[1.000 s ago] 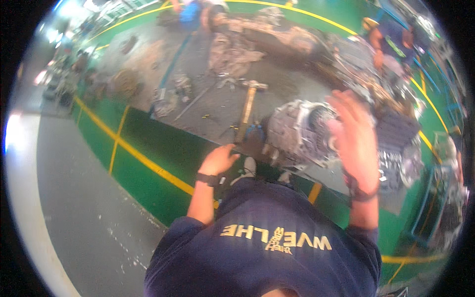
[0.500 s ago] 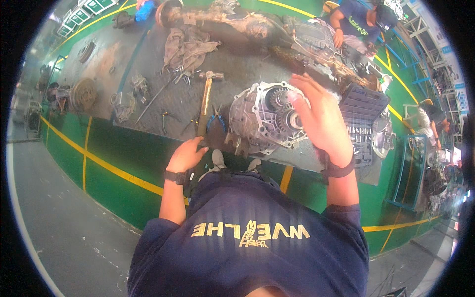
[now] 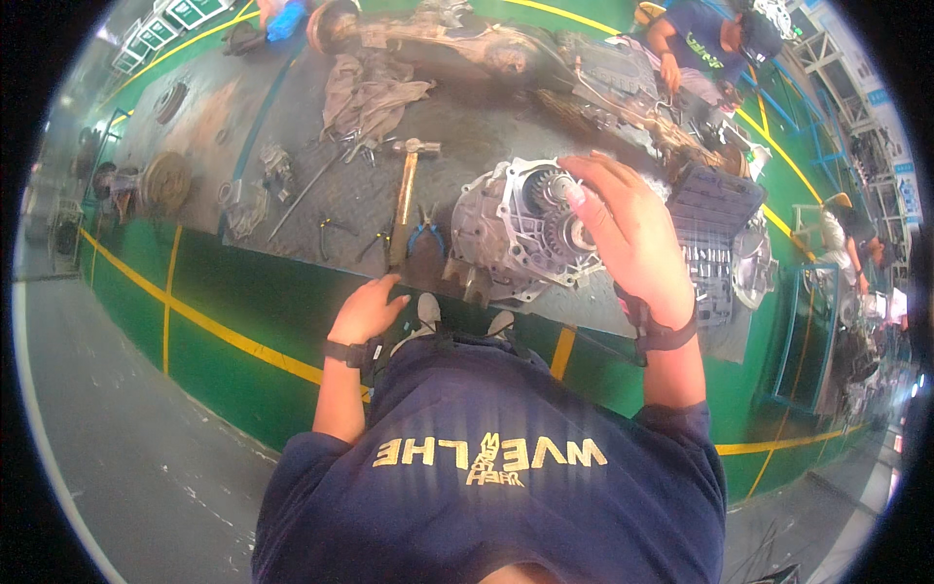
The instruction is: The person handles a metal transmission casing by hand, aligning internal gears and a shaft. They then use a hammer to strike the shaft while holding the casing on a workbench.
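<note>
My right hand [image 3: 632, 229] reaches over the open gearbox housing [image 3: 484, 229], fingers stretched and slightly curved. Its fingertips are at the housing's upper rim and the upper gear [image 3: 548, 192]; whether they touch is hard to tell. Beside the palm lies a larger gear [image 3: 571, 237], partly covered by the hand. Near the table's front edge, my left hand [image 3: 368, 310] is empty with its fingers apart. Just beyond it a hammer [image 3: 403, 200] lies with its handle toward me. Blue-handled pliers [image 3: 425, 234] rest between hammer and gearbox.
An open socket set case [image 3: 715, 209] stands right of the gearbox. A grey rag [image 3: 365, 97] and a long rusty axle [image 3: 467, 49] lie farther back. Small dark pliers [image 3: 336, 229] and metal parts [image 3: 243, 206] are at left. A co-worker [image 3: 705, 44] sits across the table.
My right hand's fingertips have come slightly down and left over the gearbox. My left hand has drawn its fingers a little back from the hammer handle's end.
</note>
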`<state>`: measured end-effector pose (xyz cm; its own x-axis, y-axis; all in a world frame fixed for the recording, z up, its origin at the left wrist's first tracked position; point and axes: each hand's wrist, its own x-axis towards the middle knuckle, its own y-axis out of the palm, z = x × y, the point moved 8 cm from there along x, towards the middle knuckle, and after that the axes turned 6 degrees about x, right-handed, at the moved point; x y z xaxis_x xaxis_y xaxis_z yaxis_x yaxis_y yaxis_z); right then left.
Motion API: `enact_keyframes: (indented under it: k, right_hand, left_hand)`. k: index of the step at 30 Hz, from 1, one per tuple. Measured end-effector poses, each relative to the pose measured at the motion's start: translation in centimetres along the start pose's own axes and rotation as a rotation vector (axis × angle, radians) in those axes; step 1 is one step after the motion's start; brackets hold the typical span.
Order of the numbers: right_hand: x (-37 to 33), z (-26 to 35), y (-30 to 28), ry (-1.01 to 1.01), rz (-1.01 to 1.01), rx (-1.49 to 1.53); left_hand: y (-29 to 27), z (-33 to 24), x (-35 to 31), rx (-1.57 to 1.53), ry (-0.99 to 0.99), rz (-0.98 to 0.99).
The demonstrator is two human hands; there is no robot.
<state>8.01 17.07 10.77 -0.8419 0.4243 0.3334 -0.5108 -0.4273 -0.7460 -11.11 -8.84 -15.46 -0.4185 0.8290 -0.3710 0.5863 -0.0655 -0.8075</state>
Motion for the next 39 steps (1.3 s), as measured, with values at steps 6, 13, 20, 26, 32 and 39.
enact_keyframes:
  k: [6, 13, 20, 26, 32, 39]
  right_hand:
    - [-6.2, -4.6, -2.1, 0.184, -0.419, 0.423]
    - [-17.8, -13.8, 4.1, 0.652, -0.491, 0.501]
    - [-17.2, -14.4, 10.8, 0.759, -0.42, 0.575]
    - [-15.6, -14.0, 10.3, 0.645, -0.446, 0.438]
    - [-15.6, -14.3, 10.1, 0.6, -0.417, 0.628]
    - [-15.4, -14.3, 9.9, 0.557, -0.399, 0.581]
  left_hand:
    - [-1.2, -3.6, 0.2, -0.111, 0.103, -0.003]
    - [-2.2, -11.1, 0.2, -0.169, 0.265, 0.069]
    - [-2.0, -16.0, 4.6, -0.38, 0.226, -0.227]
    - [-1.4, -19.0, 6.4, -0.378, 0.264, -0.279]
    - [-0.6, -18.4, 6.8, -0.481, 0.225, -0.247]
    - [0.4, -18.5, 6.9, -0.569, 0.221, -0.234]
